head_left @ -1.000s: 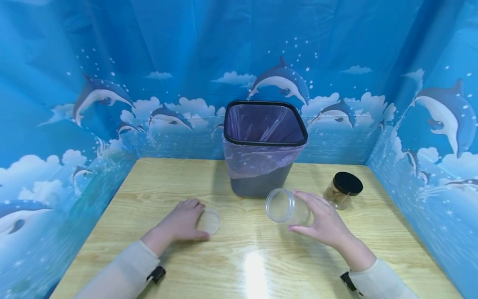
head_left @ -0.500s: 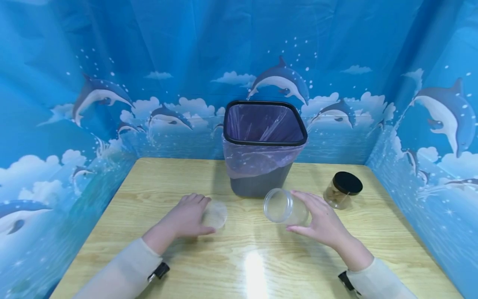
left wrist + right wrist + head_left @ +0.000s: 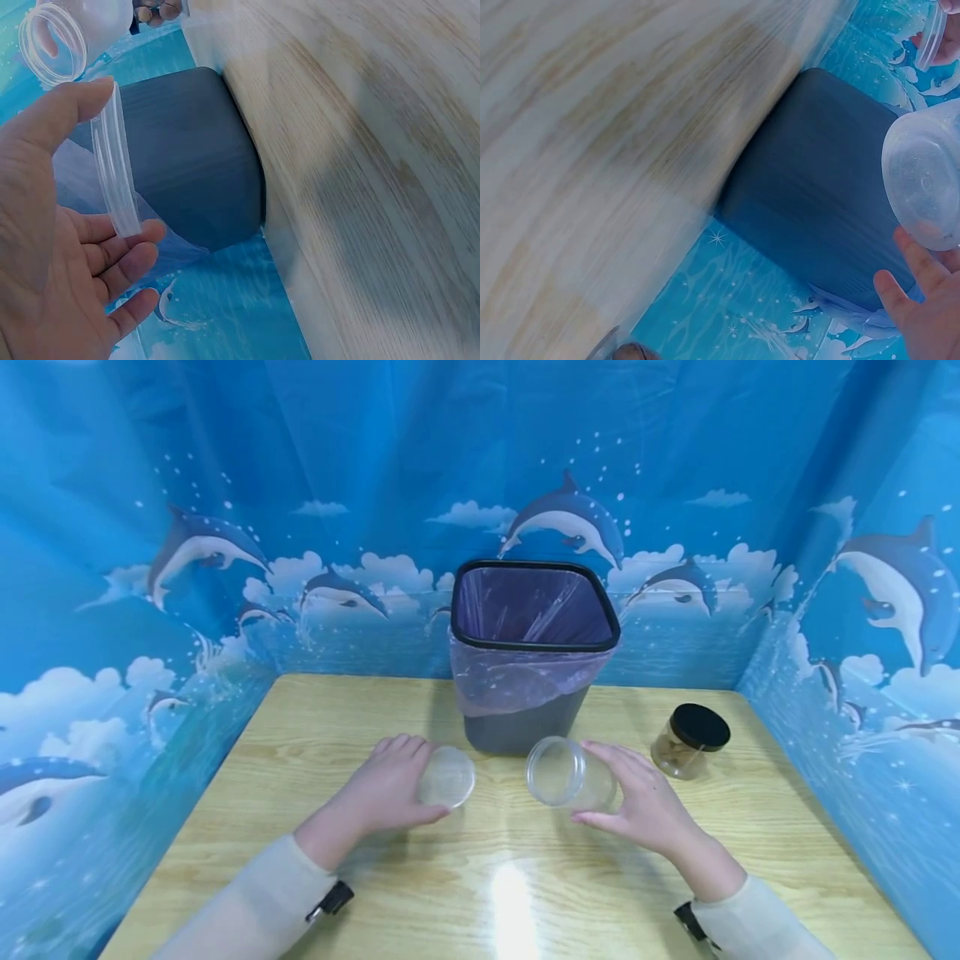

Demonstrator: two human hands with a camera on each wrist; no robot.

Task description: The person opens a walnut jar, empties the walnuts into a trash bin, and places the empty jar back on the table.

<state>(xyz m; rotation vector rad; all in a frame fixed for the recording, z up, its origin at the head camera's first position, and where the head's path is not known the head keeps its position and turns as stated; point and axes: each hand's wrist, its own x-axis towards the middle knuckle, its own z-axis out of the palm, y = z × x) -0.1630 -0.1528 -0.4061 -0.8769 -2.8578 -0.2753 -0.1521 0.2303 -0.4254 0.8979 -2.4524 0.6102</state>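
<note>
Clear plastic lid in the left hand, open clear plastic jar in the right hand

The left hand pinches the lid by its rim—thumb at one edge, fingertips at the opposite one—so that the disc stands out to the right of the palm. The right hand is curled round the body of the jar, which lies tipped on its side, its uncovered mouth pointing left, toward the other hand. Lid and jar are near each other but apart, both between the two hands. From the right wrist, the jar's round base shows, with a small mark at its centre.

Beyond both hands, in the gap between them, stands a dark grey waste bin with a black rim and a translucent purple liner. Past the right hand, farther right, a black-lidded jar with brownish contents stands upright on the wood-grain table. A blue dolphin-print backdrop rises behind everything.
</note>
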